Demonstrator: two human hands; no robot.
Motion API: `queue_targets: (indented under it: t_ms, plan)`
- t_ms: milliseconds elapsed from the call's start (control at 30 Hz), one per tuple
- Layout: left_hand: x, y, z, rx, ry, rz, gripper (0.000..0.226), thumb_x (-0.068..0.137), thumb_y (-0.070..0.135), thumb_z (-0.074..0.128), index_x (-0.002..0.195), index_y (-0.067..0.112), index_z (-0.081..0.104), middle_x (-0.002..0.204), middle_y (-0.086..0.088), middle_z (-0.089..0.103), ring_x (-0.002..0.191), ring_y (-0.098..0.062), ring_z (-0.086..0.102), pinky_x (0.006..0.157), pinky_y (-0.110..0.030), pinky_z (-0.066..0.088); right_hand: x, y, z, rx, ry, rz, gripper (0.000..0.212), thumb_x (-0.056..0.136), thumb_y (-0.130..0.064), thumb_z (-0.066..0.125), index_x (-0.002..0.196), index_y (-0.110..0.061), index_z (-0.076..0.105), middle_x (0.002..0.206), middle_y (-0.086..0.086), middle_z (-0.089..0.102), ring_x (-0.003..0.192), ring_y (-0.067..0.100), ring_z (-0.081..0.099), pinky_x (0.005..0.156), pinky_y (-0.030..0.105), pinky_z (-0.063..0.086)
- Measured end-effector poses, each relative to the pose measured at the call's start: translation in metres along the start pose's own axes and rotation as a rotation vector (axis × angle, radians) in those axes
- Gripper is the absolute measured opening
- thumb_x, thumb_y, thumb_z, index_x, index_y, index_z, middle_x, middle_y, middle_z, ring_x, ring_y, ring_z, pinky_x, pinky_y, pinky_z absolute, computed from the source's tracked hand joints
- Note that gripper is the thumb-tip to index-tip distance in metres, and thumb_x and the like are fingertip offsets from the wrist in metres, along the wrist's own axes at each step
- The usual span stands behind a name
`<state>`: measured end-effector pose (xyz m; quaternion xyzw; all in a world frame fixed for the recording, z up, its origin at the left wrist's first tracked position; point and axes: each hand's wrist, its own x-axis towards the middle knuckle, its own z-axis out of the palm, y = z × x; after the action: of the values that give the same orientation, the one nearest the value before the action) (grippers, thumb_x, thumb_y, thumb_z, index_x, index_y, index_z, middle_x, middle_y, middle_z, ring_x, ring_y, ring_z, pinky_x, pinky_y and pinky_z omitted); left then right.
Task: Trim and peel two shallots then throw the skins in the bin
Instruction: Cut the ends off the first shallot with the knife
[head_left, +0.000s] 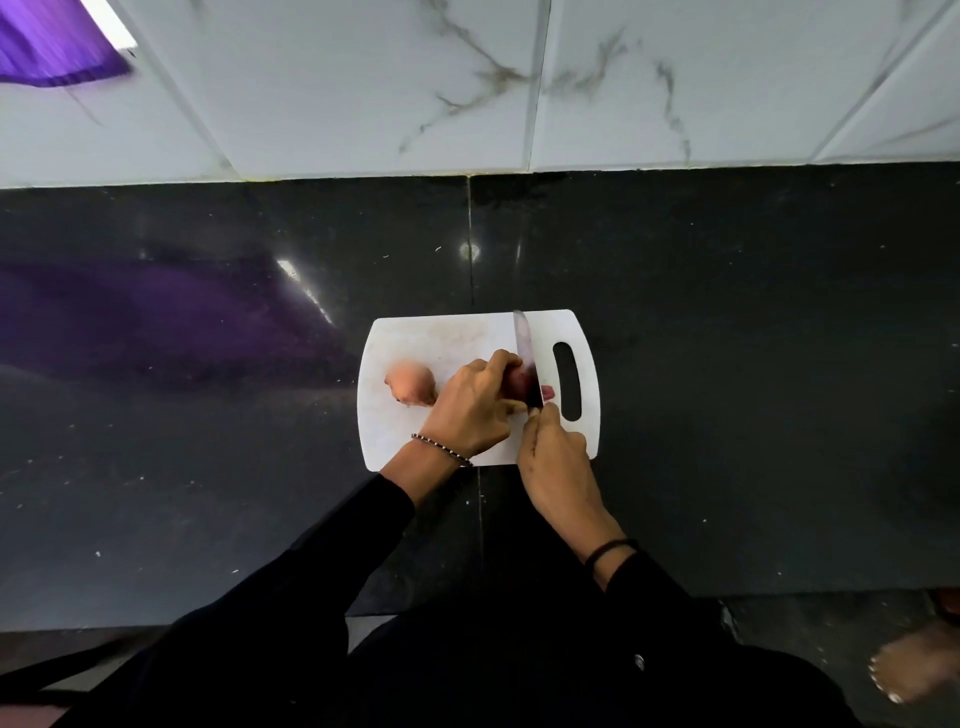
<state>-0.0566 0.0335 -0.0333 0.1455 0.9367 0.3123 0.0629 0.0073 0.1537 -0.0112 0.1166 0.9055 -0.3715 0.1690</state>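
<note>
I am looking straight down at a dark worktop (727, 364) where a white cutting board (441, 338) is lying, its handle slot to the right. The left grip (472, 410) is curling over a reddish shallot (515, 382) near the board's middle, fingers holding it down. The right grip (558, 462) is clenching round the handle of a knife (524, 353); the handle itself is hiding under the fingers. The blade is standing on edge, pointing away from me, and is sitting in the shallot's right end, with a small purple-pink end piece (548, 392) showing just right of the blade. A second shallot (411, 387), pale brown, is resting on the board's left part, just beside the left grip. A beaded bracelet (441, 449) is circling the left wrist, a black band (610, 548) the right. White marbled tiles (363, 78) are backing the worktop; something purple (52, 47), blurred, is showing at top left.
</note>
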Motion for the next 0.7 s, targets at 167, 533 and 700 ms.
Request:
queue_targets:
  t_ms: [167, 533, 700]
  plan:
    - [-0.007, -0.002, 0.003, -0.025, 0.060, 0.012, 0.050, 0.082, 0.014, 0.069, 0.127, 0.010, 0.049, 0.099, -0.016, 0.064, 0.085, -0.032, 0.060, 0.074, -0.043, 0.053, -0.026, 0.015, 0.008, -0.049, -0.005, -0.025, 0.019, 0.109, -0.027, 0.033, 0.097, -0.015, 0.042, 0.072, -0.002, 0.052, 0.056, 0.009, 0.055, 0.047, 0.017, 0.043]
    - [-0.009, -0.008, 0.005, -0.102, 0.122, -0.013, 0.050, 0.080, 0.011, 0.072, 0.125, 0.011, 0.049, 0.099, -0.013, 0.067, 0.084, -0.029, 0.061, 0.073, -0.031, 0.050, -0.038, 0.024, 0.016, -0.202, 0.011, -0.025, 0.020, 0.109, -0.029, 0.027, 0.100, -0.016, 0.039, 0.064, -0.003, 0.048, 0.047, 0.008, 0.046, 0.041, 0.022, 0.035]
    - [-0.008, -0.014, 0.000, -0.136, 0.128, -0.030, 0.050, 0.081, 0.014, 0.074, 0.124, 0.012, 0.049, 0.102, -0.011, 0.068, 0.085, -0.027, 0.064, 0.079, -0.037, 0.055, -0.034, 0.018, 0.016, -0.355, 0.027, -0.035, 0.017, 0.109, -0.030, 0.028, 0.108, -0.017, 0.038, 0.070, -0.005, 0.051, 0.055, 0.009, 0.052, 0.046, 0.021, 0.035]
